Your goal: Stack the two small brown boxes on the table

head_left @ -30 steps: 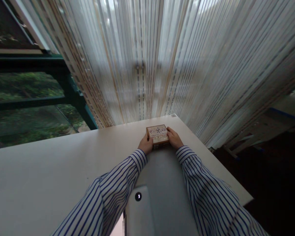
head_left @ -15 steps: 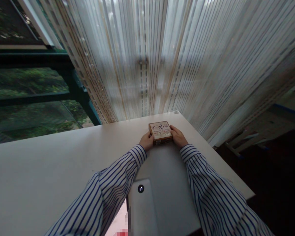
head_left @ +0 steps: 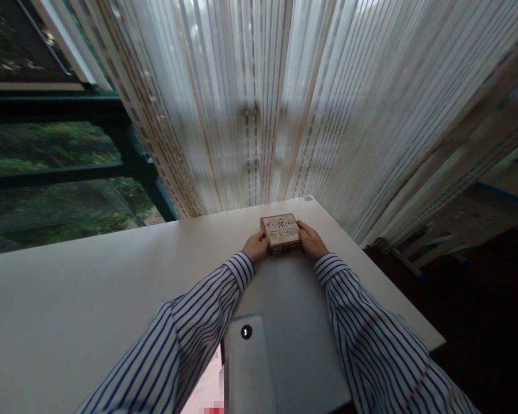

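Observation:
A small square box (head_left: 281, 229) with dark lettering on a pale top and brown-orange sides is at the far part of the white table (head_left: 112, 287). My left hand (head_left: 256, 247) grips its left side, thumb along the edge. On the opposite side my right hand (head_left: 312, 240) holds the box with fingers closed against it. Whether the box rests on the table or is slightly raised, I cannot tell. The undersides of both hands are hidden.
Between my forearms lies a whitish slab-shaped device (head_left: 252, 362) with a round black display. Beside it, partly under my left sleeve, is a pink-screened device (head_left: 205, 385). A striped sheer curtain (head_left: 267, 115) hangs behind the table; a green-framed window (head_left: 56, 172) is at left.
Both hands keep their hold on the box, which stays in nearly the same place. The view has shifted very slightly, and the digits on the round display differ.

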`<state>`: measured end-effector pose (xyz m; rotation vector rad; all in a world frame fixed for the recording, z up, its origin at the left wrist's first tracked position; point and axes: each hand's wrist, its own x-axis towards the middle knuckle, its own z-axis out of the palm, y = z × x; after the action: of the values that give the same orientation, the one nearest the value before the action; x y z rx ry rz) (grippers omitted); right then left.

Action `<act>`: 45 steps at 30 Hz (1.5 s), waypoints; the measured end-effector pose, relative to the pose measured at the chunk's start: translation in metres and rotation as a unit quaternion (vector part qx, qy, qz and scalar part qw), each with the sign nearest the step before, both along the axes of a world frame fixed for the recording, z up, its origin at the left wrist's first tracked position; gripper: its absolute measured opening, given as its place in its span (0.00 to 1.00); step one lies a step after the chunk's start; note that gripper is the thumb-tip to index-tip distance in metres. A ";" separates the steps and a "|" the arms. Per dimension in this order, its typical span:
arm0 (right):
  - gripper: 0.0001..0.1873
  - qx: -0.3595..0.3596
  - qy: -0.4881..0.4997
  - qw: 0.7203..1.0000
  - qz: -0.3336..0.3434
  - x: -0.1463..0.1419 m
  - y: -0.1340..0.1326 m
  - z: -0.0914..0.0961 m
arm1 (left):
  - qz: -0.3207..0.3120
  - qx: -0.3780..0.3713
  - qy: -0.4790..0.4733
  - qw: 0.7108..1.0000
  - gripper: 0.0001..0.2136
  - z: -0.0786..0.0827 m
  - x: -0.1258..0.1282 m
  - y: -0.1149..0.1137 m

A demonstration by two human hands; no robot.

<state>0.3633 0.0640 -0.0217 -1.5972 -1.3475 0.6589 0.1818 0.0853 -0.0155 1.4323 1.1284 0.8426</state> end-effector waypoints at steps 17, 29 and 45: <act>0.24 -0.001 -0.006 1.000 -0.005 0.006 -0.002 -0.002 | -0.043 -0.040 -0.029 0.998 0.19 0.008 -0.005 -0.002; 0.25 -0.004 -0.027 1.000 0.010 0.004 -0.002 0.001 | -0.038 -0.033 -0.031 0.998 0.21 0.010 -0.003 -0.002; 0.25 0.002 -0.035 0.999 0.007 0.005 0.000 0.000 | -0.030 -0.016 0.027 0.999 0.20 0.011 -0.003 -0.002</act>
<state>0.3682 0.0639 -0.0221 -1.6231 -1.4107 0.6138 0.1785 0.0835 -0.0048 1.4635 1.1284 0.7443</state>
